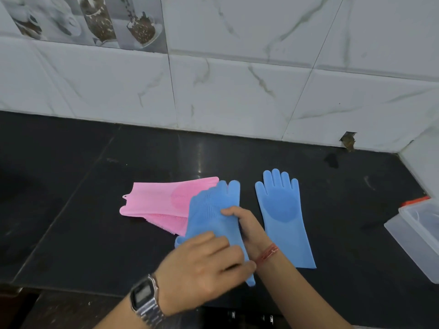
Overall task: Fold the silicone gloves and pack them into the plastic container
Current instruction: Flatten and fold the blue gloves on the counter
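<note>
A blue silicone glove [211, 210] is lifted off the black counter, bristle side up, fingers pointing away. My left hand [202, 264] grips its cuff end near me. My right hand [242, 224] holds its right edge at mid-length, thumb on top. A second blue glove [282, 217] lies flat to the right, fingers toward the wall. Pink gloves [159, 203] lie stacked to the left, partly under the held glove. A clear plastic container [418, 236] with an orange-red clip stands at the right edge, partly out of frame.
The black stone counter [95, 210] ends at a white marble-tiled wall [237, 91] behind. A side wall closes the right corner. A small hole in the tiles [348, 140] sits at the back right. The counter's front edge is near my wrists.
</note>
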A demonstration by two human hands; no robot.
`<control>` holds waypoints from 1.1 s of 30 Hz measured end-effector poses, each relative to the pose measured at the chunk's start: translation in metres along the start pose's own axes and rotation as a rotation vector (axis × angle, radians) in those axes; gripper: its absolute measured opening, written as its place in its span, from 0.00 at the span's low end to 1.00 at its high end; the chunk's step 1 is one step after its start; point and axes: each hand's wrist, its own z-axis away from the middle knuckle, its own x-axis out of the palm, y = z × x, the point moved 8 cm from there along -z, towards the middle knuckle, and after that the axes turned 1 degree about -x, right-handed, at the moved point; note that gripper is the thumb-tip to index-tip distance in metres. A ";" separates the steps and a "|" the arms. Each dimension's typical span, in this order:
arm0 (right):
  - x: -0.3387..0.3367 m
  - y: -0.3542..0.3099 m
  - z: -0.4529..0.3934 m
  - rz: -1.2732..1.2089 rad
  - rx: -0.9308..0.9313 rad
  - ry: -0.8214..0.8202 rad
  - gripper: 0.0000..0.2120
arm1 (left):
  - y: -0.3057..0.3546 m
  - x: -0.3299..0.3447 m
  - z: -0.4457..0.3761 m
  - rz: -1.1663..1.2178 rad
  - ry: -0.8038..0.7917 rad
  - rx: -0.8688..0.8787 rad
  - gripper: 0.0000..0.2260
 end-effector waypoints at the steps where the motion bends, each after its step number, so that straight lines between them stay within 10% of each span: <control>1: -0.009 -0.006 0.002 0.021 -0.055 0.035 0.21 | 0.007 0.007 0.001 0.016 -0.021 0.008 0.11; 11: -0.081 -0.079 0.053 0.130 -0.449 0.226 0.17 | -0.002 0.072 -0.008 0.504 -0.054 -0.508 0.11; 16: -0.081 -0.100 0.086 0.990 -0.653 0.387 0.30 | -0.016 0.140 -0.021 1.192 0.050 -1.137 0.23; 21: -0.070 -0.065 0.088 1.610 -0.640 0.281 0.34 | -0.004 0.189 -0.050 1.580 0.321 -1.391 0.21; 25: -0.091 -0.069 0.107 1.410 -0.600 0.127 0.30 | -0.013 0.204 -0.044 1.507 0.511 -1.584 0.09; 29: -0.137 -0.113 0.142 1.120 -0.836 0.415 0.27 | -0.012 0.209 -0.051 1.623 0.571 -1.528 0.12; 33: -0.179 -0.116 0.133 0.457 -0.512 0.196 0.21 | -0.002 0.218 -0.056 1.813 0.449 -1.478 0.16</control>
